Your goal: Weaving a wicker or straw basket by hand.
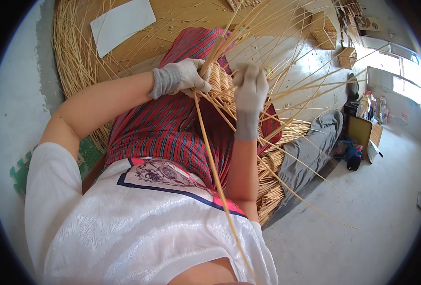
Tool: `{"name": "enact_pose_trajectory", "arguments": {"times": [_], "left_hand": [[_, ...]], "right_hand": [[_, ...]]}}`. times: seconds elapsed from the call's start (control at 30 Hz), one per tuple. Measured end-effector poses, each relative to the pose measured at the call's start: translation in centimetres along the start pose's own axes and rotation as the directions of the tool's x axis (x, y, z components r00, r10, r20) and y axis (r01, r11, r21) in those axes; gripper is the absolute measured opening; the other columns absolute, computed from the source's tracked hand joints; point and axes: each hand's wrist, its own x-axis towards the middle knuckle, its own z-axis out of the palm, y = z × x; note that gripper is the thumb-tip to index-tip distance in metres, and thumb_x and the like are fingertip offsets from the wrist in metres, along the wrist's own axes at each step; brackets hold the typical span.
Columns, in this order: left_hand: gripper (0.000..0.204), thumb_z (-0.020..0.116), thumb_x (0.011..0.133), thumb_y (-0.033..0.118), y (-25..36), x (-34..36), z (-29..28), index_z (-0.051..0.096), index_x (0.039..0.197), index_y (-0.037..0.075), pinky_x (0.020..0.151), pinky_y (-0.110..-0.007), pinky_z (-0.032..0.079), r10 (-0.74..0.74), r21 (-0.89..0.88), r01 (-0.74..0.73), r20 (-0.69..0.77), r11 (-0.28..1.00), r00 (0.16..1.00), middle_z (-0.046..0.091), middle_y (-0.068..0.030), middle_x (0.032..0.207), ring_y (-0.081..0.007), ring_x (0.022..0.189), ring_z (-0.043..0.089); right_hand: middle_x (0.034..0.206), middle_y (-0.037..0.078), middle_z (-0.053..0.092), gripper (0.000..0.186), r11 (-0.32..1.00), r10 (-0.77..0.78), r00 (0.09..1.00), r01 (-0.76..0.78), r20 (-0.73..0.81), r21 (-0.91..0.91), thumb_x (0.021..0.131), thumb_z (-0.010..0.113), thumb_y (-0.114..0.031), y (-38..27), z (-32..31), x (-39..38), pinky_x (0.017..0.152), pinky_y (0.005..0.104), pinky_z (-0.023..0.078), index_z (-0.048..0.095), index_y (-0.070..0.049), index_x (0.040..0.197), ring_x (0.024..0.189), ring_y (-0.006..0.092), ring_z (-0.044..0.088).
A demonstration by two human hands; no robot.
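Pale floor (334,242) flanks wicker weaving (221,81) pinched by a gloved left hand (186,76); gloved right hand (250,91) (blurred, grip unclear) alongside.

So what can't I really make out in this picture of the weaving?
All in the head view:
Right hand: blurred, so what it holds is unclear.
Woven piece: partly hidden by the left hand and crossing stalks; its underside is out of sight.
Stalk bundles: partly covered by the grey cloth.
Wicker item: cut off by the upper edge.
Clutter near the window: too small to identify.
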Motion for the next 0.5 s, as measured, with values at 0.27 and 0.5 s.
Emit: {"name": "enact_pose_trajectory", "arguments": {"times": [0.27,0.5], "left_hand": [[0.041,0.083,0.083,0.006,-0.7,-0.5,0.7,0.043,0.087,0.01,0.048,-0.026,0.059,0.172,-0.033,-0.173,-0.045,0.984,0.984,0.058,-0.0049,0.076,-0.0153,0.058,0.066],[0.047,0.092,0.077,0.018,-1.2,-0.4,2.2,0.045,0.079,0.011,0.048,-0.027,0.056,0.21,0.144,-0.177,-0.27,0.974,0.94,0.057,-0.0011,0.071,-0.0104,0.055,0.059]], "right_hand": [[0.069,0.005,0.063,0.034,0.999,0.031,0.998,-0.029,0.056,-0.039,0.106,0.054,-0.028,3.1,4.4,5.1,0.06,0.0311,0.047,0.066,0.001,0.094,0.062,0.0129,0.059],[0.105,0.012,0.071,0.028,0.973,-0.034,0.979,0.079,0.202,-0.217,0.1,0.065,-0.028,0.5,0.3,0.7,0.079,0.0377,0.054,0.066,-0.005,0.116,0.083,0.0223,0.069]]}}
